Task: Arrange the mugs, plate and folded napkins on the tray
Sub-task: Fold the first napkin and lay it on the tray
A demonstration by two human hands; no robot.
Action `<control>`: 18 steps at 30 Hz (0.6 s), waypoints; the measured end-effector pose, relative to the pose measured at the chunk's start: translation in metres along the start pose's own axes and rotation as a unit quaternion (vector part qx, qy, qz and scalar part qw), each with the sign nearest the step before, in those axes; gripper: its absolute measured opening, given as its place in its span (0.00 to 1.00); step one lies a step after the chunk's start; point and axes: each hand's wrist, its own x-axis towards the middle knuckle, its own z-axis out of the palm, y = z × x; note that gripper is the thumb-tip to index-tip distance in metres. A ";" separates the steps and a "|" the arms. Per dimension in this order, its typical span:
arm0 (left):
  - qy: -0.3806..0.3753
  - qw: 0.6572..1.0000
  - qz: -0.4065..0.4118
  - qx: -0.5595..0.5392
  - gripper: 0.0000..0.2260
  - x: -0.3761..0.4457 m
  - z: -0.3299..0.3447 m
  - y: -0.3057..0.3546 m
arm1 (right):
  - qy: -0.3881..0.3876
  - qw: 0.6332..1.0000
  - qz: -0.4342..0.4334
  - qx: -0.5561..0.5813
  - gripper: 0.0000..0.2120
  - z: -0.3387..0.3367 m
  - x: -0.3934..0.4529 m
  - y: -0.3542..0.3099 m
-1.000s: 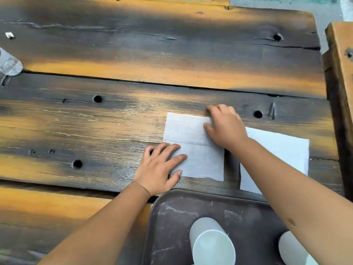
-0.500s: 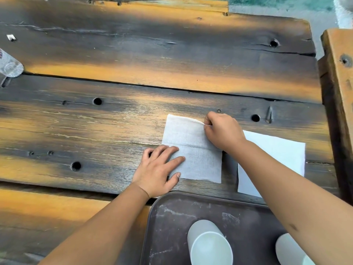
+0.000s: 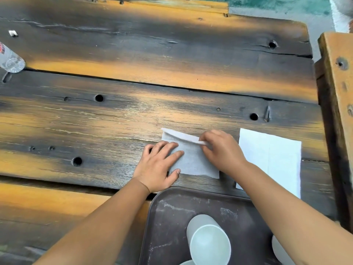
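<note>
Just beyond the tray, the right hand now pinches and lifts the napkin far edge toward the person, starting the fold, while the left hand presses it flat-fingered.

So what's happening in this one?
A person is folding a napkin on a wooden table. The left hand presses it flat while the right hand pinches its far edge, lifted toward them. A second napkin lies to the right. The tray holds a mug.
</note>
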 end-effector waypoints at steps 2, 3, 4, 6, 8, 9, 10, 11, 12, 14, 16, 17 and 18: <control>0.041 0.998 -0.039 -0.023 0.25 -0.002 0.001 0.001 | 0.006 1.000 -0.008 -0.022 0.04 0.004 -0.011 -0.002; 0.074 0.995 -0.050 -0.039 0.26 -0.004 0.002 0.002 | 0.007 1.000 -0.009 -0.028 0.04 0.006 -0.016 -0.003; 0.111 0.991 -0.053 -0.053 0.26 -0.006 0.003 0.003 | 0.007 0.999 -0.008 -0.030 0.03 0.008 -0.021 -0.004; 0.165 0.979 -0.076 -0.088 0.28 -0.007 0.002 0.003 | 0.005 0.999 -0.006 -0.035 0.03 0.012 -0.030 -0.006; 0.196 0.962 -0.121 -0.149 0.32 -0.006 0.001 0.003 | 0.004 0.999 -0.007 -0.044 0.02 0.016 -0.039 -0.008; 0.204 0.952 -0.137 -0.180 0.34 -0.006 0.000 0.002 | 0.001 0.999 -0.009 -0.045 0.02 0.018 -0.043 -0.009; 0.202 0.947 -0.145 -0.201 0.36 -0.006 0.000 0.001 | -0.003 0.999 -0.012 -0.044 0.02 0.020 -0.047 -0.010; 0.189 0.949 -0.144 -0.209 0.38 -0.005 0.000 -0.001 | -0.009 0.999 -0.018 -0.044 0.02 0.022 -0.051 -0.010; 0.164 0.956 -0.132 -0.206 0.39 -0.005 0.000 -0.003 | -0.015 0.999 -0.025 -0.046 0.05 0.023 -0.054 -0.010; 0.100 0.974 -0.096 -0.177 0.38 -0.002 -0.001 -0.007 | -0.021 0.998 -0.034 -0.054 0.13 0.025 -0.059 -0.010; 0.053 0.986 -0.074 -0.142 0.33 0.000 -0.003 -0.007 | -0.003 0.998 -0.026 -0.055 0.18 0.027 -0.060 -0.007; 0.040 0.989 -0.067 -0.127 0.30 0.000 -0.003 -0.006 | 0.014 0.998 -0.012 -0.052 0.18 0.027 -0.058 -0.005; 0.032 0.991 -0.061 -0.112 0.27 0.001 -0.003 -0.005 | 0.033 0.998 0.009 -0.051 0.17 0.028 -0.055 -0.002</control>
